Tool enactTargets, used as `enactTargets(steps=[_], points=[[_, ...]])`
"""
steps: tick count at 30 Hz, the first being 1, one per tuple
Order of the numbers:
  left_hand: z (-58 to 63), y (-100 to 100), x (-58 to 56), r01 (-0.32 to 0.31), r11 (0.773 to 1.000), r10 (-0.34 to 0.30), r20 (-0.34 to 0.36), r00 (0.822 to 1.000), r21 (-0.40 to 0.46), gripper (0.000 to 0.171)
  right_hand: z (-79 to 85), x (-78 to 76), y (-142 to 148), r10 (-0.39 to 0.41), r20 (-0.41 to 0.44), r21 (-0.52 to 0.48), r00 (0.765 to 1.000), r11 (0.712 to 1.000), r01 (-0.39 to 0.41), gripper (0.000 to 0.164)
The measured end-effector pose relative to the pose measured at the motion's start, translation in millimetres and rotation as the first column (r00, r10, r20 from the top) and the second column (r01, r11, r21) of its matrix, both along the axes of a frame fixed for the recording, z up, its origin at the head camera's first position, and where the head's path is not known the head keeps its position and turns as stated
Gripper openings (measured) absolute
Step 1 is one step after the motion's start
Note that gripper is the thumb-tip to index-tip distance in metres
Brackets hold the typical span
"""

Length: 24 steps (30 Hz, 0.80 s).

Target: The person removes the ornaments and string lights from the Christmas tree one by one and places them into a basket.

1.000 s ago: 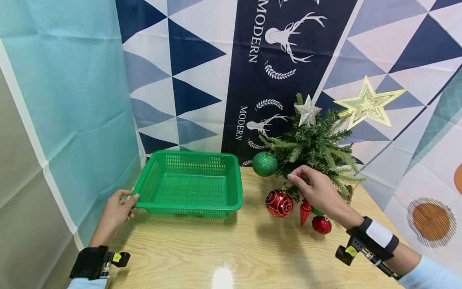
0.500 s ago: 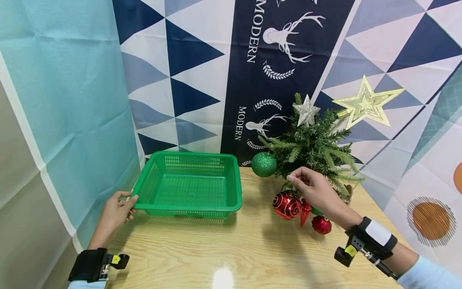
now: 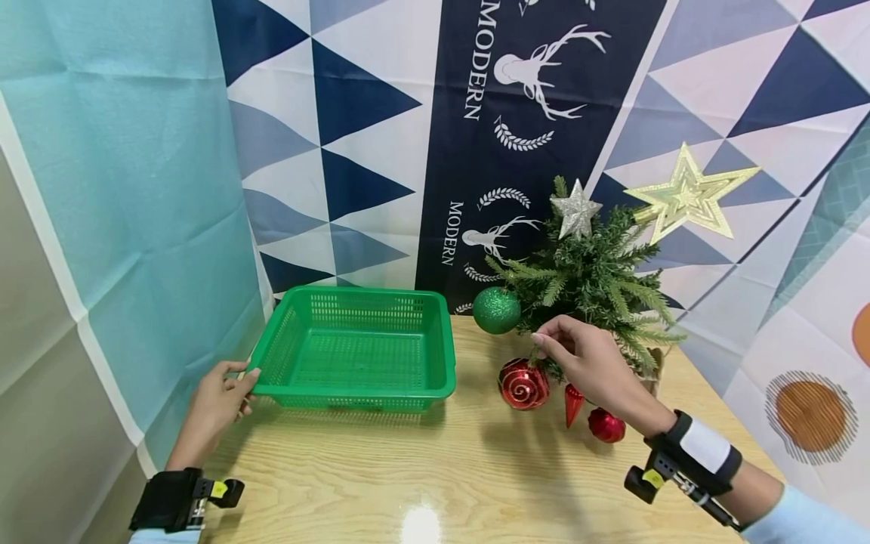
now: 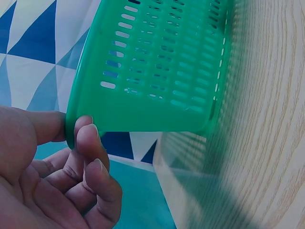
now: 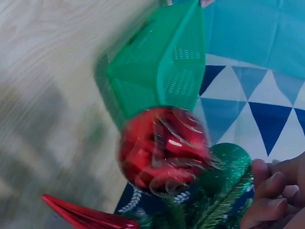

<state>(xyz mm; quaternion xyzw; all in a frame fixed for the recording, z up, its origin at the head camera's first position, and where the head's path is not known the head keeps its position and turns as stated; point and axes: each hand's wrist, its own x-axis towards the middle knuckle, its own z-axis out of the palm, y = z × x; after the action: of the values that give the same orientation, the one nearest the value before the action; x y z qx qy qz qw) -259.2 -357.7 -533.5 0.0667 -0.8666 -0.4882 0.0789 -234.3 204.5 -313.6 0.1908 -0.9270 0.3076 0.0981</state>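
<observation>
In the head view my left hand [image 3: 216, 404] pinches the near left corner of a green plastic basket [image 3: 445, 393] between thumb and fingers. The left wrist view shows the thumb and fingertips on either side of its rim [image 4: 72, 107]. My right hand [image 3: 594, 364] is at the lower left of a small Christmas tree [image 3: 584, 268]. Its thumb and fingertips pinch the thin hanging loop of a red Christmas ball [image 3: 523, 387] with glitter swirls, right at a branch tip [image 5: 240, 183]. The ball dangles below the fingertips, blurred in the right wrist view.
A green glitter ball [image 3: 497, 310], a red drop ornament [image 3: 574, 404], a dark red ball [image 3: 606, 425], a silver star [image 3: 576, 211] and a large gold star [image 3: 689, 193] hang on the tree. Printed cloth [image 3: 367, 181] covers the walls behind the wooden table [image 3: 353, 483].
The red Christmas ball has swung right and then back left under my right hand, which has shifted slightly left. My left hand and the basket have stayed in place.
</observation>
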Motion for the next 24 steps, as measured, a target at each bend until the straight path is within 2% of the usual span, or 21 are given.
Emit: enactTargets(steps=[4,6,9,12,17,24], points=[[12.1,4.9,5.5,0.021,0.996,-0.02,-0.01,1.0,0.087,0.078,5.2,-1.4,-7.0,0.02,-0.087,0.069,0.996,0.998,-0.014,0.011],[12.6,4.8,5.9,0.026,0.995,-0.025,-0.009,1.0,0.095,0.078,6.6,-3.2,-10.2,0.041,-0.139,0.104,0.989,0.994,-0.026,0.01],[5.5,2.2,2.4,0.011,0.999,-0.011,0.002,1.0,0.03,0.081,7.8,-5.7,-14.6,0.08,-0.2,0.14,0.977,0.989,-0.052,0.007],[-5.5,-1.7,-2.0,-0.007,1.0,0.007,0.01,1.0,-0.004,0.082,7.6,-8.1,-19.1,0.11,-0.227,0.154,0.968,0.985,-0.077,0.007],[-15.8,-5.2,-6.1,-0.007,1.0,0.007,-0.002,1.0,0.014,0.081,9.3,-10.4,-26.3,0.135,-0.249,0.177,0.959,0.98,-0.092,0.008],[-16.6,-4.2,-8.5,0.004,0.999,-0.003,-0.028,1.0,0.036,0.08,18.1,-13.7,-36.2,0.156,-0.305,0.2,0.939,0.975,-0.097,0.008]])
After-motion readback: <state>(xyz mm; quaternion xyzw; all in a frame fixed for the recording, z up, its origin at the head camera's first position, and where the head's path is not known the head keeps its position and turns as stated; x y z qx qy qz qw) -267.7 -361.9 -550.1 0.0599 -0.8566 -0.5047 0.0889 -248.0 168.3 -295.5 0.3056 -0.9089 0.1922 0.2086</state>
